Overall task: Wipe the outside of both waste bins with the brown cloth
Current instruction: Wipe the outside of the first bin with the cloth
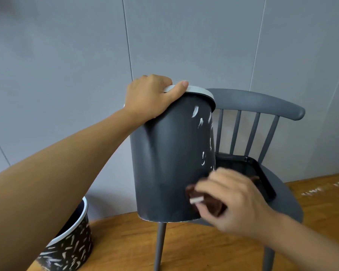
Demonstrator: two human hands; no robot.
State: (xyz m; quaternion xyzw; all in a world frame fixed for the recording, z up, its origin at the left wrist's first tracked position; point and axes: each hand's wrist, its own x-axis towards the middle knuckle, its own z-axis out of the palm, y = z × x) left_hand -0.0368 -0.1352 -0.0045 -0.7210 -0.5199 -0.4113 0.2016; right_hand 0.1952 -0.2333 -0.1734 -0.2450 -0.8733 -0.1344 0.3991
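The right hand (237,200) is pinching the brown cloth (209,200) against the lower side of the dark waste bin (168,163), held up before the grey chair (262,118). The left hand (151,96) is curling over its white rim. The second, patterned waste bin (70,249) is standing on the wooden floor (204,251) at lower left.

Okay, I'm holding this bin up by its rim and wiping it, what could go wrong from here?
1. The left hand holds the tall dark grey waste bin in the air by its white rim alone; pressure from the brown cloth in the right hand could twist it out of that grip.
2. The wiping hand works close to the black rectangular tray on the grey wooden chair and might knock it.
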